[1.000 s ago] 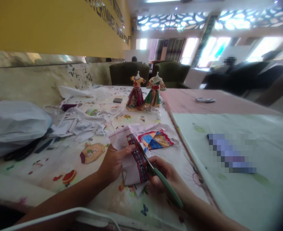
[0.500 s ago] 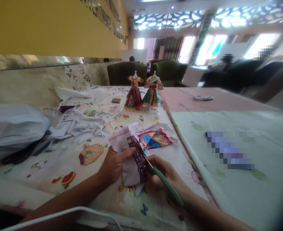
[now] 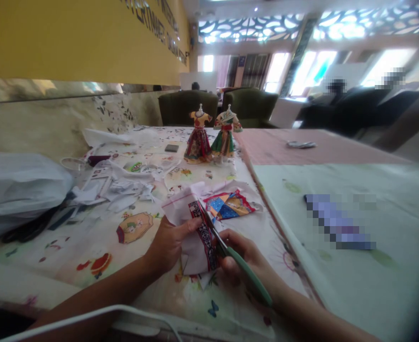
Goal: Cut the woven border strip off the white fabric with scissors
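Note:
My left hand (image 3: 170,242) pinches a white piece of fabric (image 3: 191,254) that carries a dark patterned strip with red edging (image 3: 205,237). Its thumb presses on the strip. My right hand (image 3: 243,256) is wrapped around green-handled scissors (image 3: 250,275). Their blades point up and away along the right edge of the patterned strip; how far they are apart is hard to make out. Just beyond the scissors lies a blue, yellow and red patchwork fabric piece (image 3: 229,205) on the table.
Two small dress forms in a red skirt (image 3: 198,142) and a green skirt (image 3: 224,140) stand farther back. White scraps (image 3: 124,190) and a white plastic bag (image 3: 24,190) lie left. A pixelated purple item (image 3: 338,223) rests right. A white cable (image 3: 120,308) crosses the near edge.
Almost nothing differs. Both hands keep their places on the fabric and scissors, with only a slight shift of the scissors.

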### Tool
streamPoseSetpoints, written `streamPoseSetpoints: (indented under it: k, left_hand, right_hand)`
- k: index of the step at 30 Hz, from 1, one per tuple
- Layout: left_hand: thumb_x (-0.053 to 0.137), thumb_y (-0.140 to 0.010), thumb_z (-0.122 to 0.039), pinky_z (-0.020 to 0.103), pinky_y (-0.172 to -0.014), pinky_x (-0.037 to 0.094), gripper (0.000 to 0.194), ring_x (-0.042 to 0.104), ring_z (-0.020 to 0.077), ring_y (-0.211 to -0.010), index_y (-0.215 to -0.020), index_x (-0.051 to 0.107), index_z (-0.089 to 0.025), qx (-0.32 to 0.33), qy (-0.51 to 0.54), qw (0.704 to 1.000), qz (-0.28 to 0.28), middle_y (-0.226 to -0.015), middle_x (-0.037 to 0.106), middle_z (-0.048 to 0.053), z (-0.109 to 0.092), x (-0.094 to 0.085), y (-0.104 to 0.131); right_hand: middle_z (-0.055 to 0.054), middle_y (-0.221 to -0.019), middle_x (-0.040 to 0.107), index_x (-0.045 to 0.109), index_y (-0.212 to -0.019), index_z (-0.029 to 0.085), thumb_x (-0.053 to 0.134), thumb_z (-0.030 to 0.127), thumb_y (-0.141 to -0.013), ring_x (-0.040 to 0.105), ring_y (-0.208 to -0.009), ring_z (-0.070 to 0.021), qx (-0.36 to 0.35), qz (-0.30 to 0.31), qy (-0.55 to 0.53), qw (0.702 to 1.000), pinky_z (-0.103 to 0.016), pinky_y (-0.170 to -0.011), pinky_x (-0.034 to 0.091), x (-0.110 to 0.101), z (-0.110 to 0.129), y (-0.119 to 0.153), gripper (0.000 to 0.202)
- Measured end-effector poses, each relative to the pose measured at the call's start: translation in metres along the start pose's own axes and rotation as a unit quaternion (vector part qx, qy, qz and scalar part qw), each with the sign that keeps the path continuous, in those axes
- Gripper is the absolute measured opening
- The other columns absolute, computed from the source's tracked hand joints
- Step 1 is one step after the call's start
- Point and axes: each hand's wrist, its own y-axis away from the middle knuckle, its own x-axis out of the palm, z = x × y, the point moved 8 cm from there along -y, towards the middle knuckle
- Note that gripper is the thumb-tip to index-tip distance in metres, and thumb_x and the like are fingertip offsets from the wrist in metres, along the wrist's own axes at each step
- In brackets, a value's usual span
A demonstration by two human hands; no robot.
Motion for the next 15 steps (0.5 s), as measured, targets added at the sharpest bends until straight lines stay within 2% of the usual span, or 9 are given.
streamPoseSetpoints:
  k: [6, 10, 15]
  left_hand:
    - [0.092, -0.066, -0.021, 0.026, -0.072, 0.059, 0.053, 0.074, 0.0175, -0.073, -0.116, 0.076, -0.021, 0.006, 0.000, 1.000, -0.005, -0.085, 0.081, 0.002, 0.001, -0.004, 0.000]
    - [0.091, -0.067, -0.020, 0.026, -0.073, 0.058, 0.049, 0.073, 0.0170, -0.073, -0.114, 0.077, -0.021, 0.020, 0.006, 1.000, -0.013, -0.085, 0.081, 0.001, -0.003, -0.004, -0.001]
    - [0.092, -0.065, -0.020, 0.027, -0.067, 0.057, 0.035, 0.070, 0.0167, -0.066, -0.097, 0.079, -0.019, 0.010, 0.007, 1.000, -0.010, -0.077, 0.078, 0.000, -0.003, -0.002, -0.001]
  right_hand:
    - [0.009, -0.060, 0.050, 0.060, -0.095, 0.019, 0.084, 0.066, -0.071, 0.036, -0.041, -0.0044, 0.014, -0.003, 0.022, 1.000, -0.016, -0.037, 0.028, -0.001, -0.004, 0.000, 0.058]
    - [0.007, -0.065, 0.054, 0.060, -0.096, 0.019, 0.083, 0.068, -0.071, 0.039, -0.044, -0.0057, 0.025, -0.006, 0.055, 0.998, -0.019, -0.040, 0.030, 0.001, 0.001, 0.002, 0.060]
    - [0.005, -0.069, 0.054, 0.063, -0.097, 0.018, 0.084, 0.070, -0.068, 0.041, -0.055, -0.0097, -0.004, 0.007, 0.046, 0.999, -0.022, -0.050, 0.030, 0.003, 0.006, -0.001, 0.063]
